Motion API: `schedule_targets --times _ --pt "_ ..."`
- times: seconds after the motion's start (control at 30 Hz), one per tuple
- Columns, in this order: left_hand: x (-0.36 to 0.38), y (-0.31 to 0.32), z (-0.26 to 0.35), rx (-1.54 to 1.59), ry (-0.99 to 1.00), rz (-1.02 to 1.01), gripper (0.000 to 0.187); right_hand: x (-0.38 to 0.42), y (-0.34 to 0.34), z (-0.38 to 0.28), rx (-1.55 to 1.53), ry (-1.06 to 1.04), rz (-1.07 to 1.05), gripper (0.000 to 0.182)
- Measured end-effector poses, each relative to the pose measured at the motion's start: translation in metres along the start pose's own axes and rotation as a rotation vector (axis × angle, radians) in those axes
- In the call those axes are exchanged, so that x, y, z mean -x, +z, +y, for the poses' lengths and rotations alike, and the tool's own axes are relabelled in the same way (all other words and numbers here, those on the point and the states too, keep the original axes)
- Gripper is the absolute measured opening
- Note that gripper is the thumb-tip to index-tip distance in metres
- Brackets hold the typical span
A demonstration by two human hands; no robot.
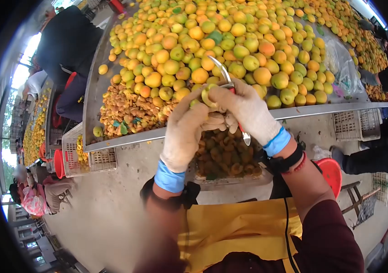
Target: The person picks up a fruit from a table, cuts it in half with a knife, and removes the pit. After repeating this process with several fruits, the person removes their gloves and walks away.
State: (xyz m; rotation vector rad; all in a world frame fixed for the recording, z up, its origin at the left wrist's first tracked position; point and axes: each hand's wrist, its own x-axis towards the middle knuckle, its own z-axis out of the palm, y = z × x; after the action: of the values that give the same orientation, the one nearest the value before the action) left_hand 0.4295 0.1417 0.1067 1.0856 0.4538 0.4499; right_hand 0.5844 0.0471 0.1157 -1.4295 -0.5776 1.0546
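Observation:
My left hand [182, 129], in a cream glove with a blue cuff, is closed around a yellow-green apricot [210, 95] above the table's near edge. Close against it, my right hand [251, 109], gloved the same way, grips a red-handled metal tool [222, 69]. A curved metal end of this tool rises above the fingers, and a short pointed end shows below them. The fingertips of both hands meet around the fruit, so the contact between tool and apricot is partly hidden. Many apricots [230, 29] are heaped behind the hands.
The metal table [135, 140] carries a pile of pits and scraps [132, 107] at left and a clear plastic bag [342, 68] at right. A crate of apricot halves [226, 157] stands below my hands. White crates [103, 160], a red basin [329, 175] and other people surround the table.

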Motion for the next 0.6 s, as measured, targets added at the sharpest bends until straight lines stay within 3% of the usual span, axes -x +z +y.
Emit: schedule_targets --times 0.03,0.17,0.33,0.4,0.5,0.53,0.6 --pt "-0.001 -0.002 0.0 0.033 0.007 -0.05 0.061 -0.001 -0.004 0.001 -0.117 0.01 -0.06 0.039" --pt "0.003 -0.006 0.002 0.079 -0.032 -0.104 0.07 0.0 -0.01 0.003 -0.083 0.11 -0.138 0.039" --pt "0.018 -0.013 0.01 0.04 -0.082 -0.135 0.059 0.005 -0.018 0.002 -0.082 0.13 -0.268 0.037" --pt "0.029 -0.017 0.016 0.027 -0.108 -0.119 0.059 0.007 -0.021 -0.005 -0.252 0.122 -0.233 0.034" --pt "0.042 -0.014 0.028 -0.345 -0.286 -0.092 0.057 0.009 -0.027 -0.009 -0.189 0.081 -0.19 0.034" --pt "0.041 -0.019 0.024 -0.341 -0.289 -0.095 0.057 0.008 -0.029 -0.008 -0.164 0.07 -0.207 0.034" --pt "0.04 -0.026 0.019 -0.711 0.056 -0.001 0.058 0.012 -0.027 -0.013 -0.135 0.065 -0.212 0.034"
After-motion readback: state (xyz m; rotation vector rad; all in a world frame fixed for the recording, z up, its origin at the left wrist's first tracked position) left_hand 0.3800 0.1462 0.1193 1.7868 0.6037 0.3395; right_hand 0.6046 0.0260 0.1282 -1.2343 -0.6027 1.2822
